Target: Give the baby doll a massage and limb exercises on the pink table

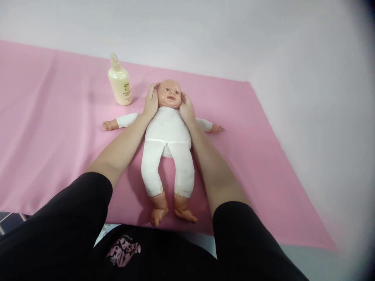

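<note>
A baby doll (167,125) with a white cloth body lies on its back, its face up and its feet toward me. My left hand (151,100) cups the left side of the doll's head (169,93), fingers curving up along it. Against the opposite side of the head rests my right hand (186,107), its fingertips partly hidden behind the cheek. Both hands hold the head between them, and my forearms run along either side of the doll's body. The doll's arms stretch out sideways beneath my wrists.
A pale yellow pump bottle (120,86) stands upright beyond the doll's outstretched arm on the left. Pink cloth (246,156) covers the table, with soft creases on the left. A white wall (187,35) borders the far side.
</note>
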Tool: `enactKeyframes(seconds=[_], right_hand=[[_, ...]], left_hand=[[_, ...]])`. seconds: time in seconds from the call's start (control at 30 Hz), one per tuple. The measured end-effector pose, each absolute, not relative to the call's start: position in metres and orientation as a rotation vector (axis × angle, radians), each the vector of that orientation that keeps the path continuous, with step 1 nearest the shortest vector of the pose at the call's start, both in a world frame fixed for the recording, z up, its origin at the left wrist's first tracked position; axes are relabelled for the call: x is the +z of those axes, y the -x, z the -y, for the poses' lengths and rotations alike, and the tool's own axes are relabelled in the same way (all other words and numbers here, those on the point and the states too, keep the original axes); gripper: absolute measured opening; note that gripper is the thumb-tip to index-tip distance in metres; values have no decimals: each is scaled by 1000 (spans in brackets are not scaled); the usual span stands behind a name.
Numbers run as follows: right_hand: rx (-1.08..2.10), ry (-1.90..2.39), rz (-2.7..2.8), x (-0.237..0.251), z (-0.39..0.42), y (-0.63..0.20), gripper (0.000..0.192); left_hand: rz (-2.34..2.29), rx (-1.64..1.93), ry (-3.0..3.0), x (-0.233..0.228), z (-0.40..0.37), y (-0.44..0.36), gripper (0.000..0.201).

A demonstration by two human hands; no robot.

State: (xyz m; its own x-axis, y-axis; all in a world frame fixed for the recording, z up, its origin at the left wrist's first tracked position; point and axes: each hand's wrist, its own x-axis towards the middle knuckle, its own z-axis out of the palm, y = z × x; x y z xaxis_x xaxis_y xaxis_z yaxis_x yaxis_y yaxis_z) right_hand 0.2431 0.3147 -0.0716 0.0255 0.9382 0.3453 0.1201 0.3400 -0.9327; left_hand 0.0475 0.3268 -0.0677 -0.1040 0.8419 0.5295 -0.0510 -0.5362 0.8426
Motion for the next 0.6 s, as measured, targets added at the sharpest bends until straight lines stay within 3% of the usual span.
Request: enactKeyframes(seconds=[0.23, 0.4, 0.6], right_hand=[[862, 1028, 1424, -73, -316, -242, 39], [848, 1026, 1436, -73, -315, -245, 44], [850, 1025, 1437, -75, -314, -246, 50]], left_hand=[[-928, 1686, -1514, -64, -323, -49, 64], [-985, 1675, -1532, -65, -323, -48, 63], [-941, 1723, -1475, -64, -324, -48, 35]])
